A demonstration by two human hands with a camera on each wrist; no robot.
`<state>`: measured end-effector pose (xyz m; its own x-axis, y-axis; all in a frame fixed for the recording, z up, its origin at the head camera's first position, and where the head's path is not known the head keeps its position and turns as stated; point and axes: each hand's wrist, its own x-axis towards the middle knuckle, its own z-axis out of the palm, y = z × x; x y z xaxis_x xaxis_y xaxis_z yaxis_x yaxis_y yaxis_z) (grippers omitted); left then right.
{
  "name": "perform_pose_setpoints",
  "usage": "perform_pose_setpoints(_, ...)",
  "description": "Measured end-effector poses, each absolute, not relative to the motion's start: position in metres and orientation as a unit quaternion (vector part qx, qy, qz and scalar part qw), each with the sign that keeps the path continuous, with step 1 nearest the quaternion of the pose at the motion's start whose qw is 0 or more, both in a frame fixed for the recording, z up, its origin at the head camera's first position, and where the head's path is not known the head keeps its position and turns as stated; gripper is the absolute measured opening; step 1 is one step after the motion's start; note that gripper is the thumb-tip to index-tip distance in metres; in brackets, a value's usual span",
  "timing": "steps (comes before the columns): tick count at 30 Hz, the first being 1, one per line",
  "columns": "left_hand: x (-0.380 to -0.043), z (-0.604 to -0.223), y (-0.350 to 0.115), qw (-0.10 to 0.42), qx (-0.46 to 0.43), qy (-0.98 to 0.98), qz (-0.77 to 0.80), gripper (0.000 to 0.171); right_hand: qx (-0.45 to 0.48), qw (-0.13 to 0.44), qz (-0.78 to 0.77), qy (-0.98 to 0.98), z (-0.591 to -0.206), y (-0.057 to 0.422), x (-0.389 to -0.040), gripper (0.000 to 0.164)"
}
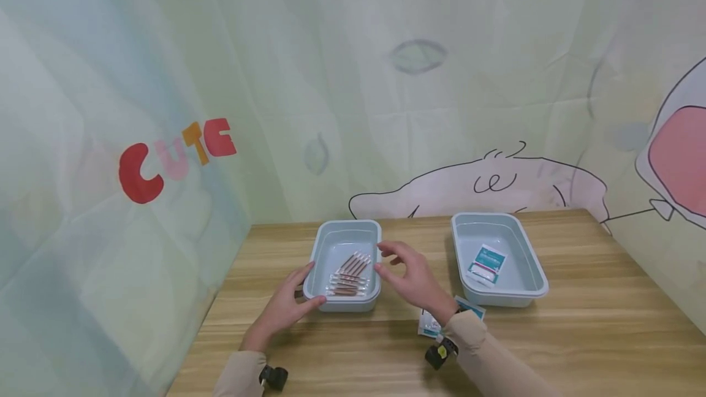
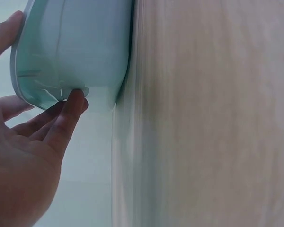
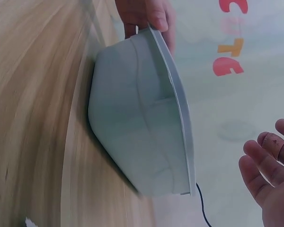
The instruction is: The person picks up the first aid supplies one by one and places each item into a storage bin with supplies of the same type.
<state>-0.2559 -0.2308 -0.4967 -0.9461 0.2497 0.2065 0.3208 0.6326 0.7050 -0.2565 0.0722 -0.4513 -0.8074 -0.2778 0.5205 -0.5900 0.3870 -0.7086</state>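
My left hand (image 1: pixel 287 302) grips the near left corner of a pale blue plastic tub (image 1: pixel 349 307), its thumb over the rim and its fingers against the outer wall. In the left wrist view the fingertips (image 2: pixel 75 97) lie against the tub's side below the rim. Inside lie several brown-stemmed cotton swabs (image 1: pixel 353 265) in clear wrappers, some slanted and some crosswise. At the tub's right rim my right hand (image 1: pixel 410 271) hovers with loosely bent fingers and holds nothing; the right wrist view shows those fingers (image 3: pixel 267 168) apart from the tub wall.
A second pale blue tub (image 1: pixel 526 293) stands to the right, with a teal and white sachet (image 1: pixel 486 265) in it. More sachets (image 1: pixel 428 325) lie on the wooden table (image 1: pixel 353 360), partly hidden by my right wrist. A printed cloth backdrop (image 1: pixel 331 109) hangs behind the table.
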Motion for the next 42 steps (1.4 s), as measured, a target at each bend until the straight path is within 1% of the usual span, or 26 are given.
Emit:
perform_pose_setpoints(12, -0.255, -0.496, -0.229, 0.048, -0.153, -0.903, -0.399, 0.083, 0.285, 0.208, 0.469, -0.81, -0.448, 0.085, -0.259, 0.043)
perform_pose_setpoints(16, -0.255, -0.495, -0.229, 0.045, -0.15, -0.903, -0.399, 0.082, 0.282, 0.205, 0.469, -0.812, -0.445, 0.091, -0.257, 0.045)
perform_pose_setpoints(24, -0.255, -0.496, -0.229, 0.044, -0.147, -0.904, -0.399, 0.082, 0.257, 0.177, 0.465, -0.829, -0.442, 0.102, -0.255, 0.048)
perform_pose_setpoints(31, -0.254, -0.498, -0.229, 0.041, -0.144, -0.907, -0.395, 0.082, 0.238, 0.173, 0.457, -0.84, -0.441, 0.11, -0.255, 0.049)
perform_pose_setpoints(42, -0.257, -0.497, -0.229, 0.038, -0.149, -0.902, -0.403, 0.084, 0.222, 0.205, 0.436, -0.848, -0.437, 0.13, -0.252, 0.049)
